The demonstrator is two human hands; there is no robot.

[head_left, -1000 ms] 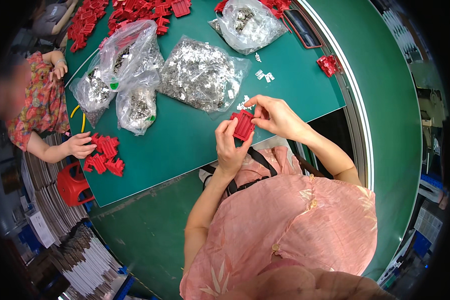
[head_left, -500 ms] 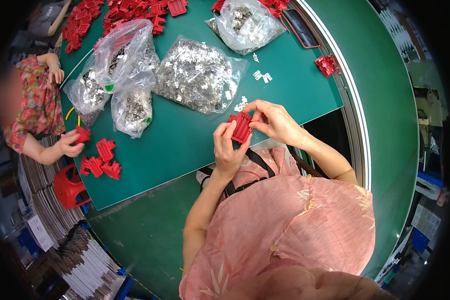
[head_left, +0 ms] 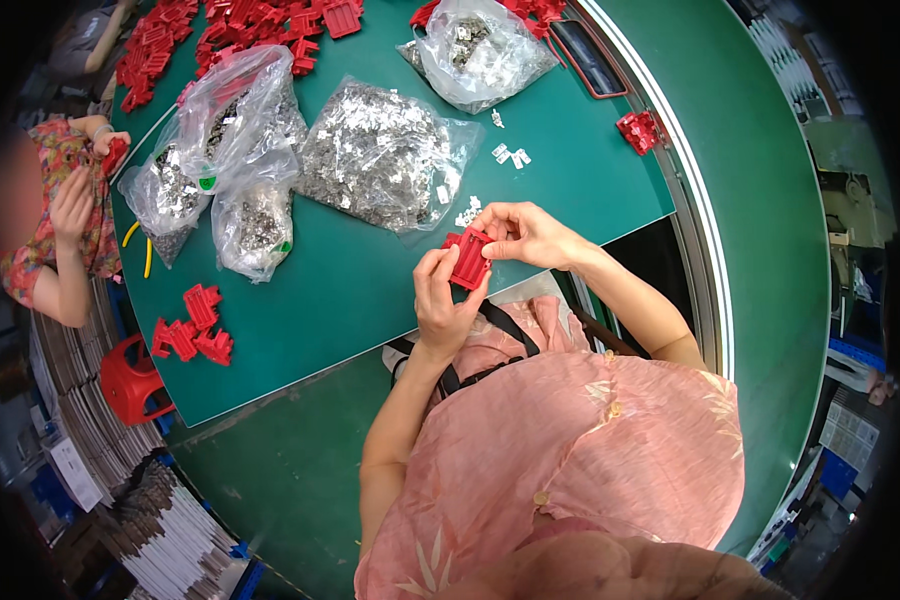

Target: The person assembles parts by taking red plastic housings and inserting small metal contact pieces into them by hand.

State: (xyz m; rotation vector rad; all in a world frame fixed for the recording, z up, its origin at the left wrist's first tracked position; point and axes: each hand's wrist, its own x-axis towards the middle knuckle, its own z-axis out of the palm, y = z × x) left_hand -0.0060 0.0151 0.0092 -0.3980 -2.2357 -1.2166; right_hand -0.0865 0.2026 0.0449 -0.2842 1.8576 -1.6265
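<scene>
At the far left a co-worker in a flowered top (head_left: 45, 215) sits at the edge of the green table (head_left: 370, 290), both hands raised near the chest, one of them closed on a small red piece. Below that person a red plastic stool (head_left: 130, 380) stands on the floor, with stacks of flat grey sheets (head_left: 160, 530) beside it. On the table near its lower left corner lies a small cluster of red plastic parts (head_left: 192, 328). Further up, three clear bags of small metal pieces (head_left: 232, 170) lie together, and a yellow-handled tool (head_left: 138, 245) lies just beside them. A larger heap of red plastic parts (head_left: 240, 30) spreads along the table's far edge. To the right of the three bags a broad clear bag of shiny metal clips (head_left: 380, 155) lies flat, and another bag of metal pieces (head_left: 480, 50) sits beyond it.

In the middle, just over the table's near edge, the person's left hand (head_left: 442, 300) grips a red plastic housing (head_left: 467, 258) from below, fingers clamped on its lower end. The right hand (head_left: 525, 232) meets it from the right, thumb and forefinger pinched together at the housing's top. A few loose white-metal clips (head_left: 510, 155) lie on the table just beyond the hands. Further right, one red part (head_left: 638, 130) rests near the table's curved rim.
</scene>
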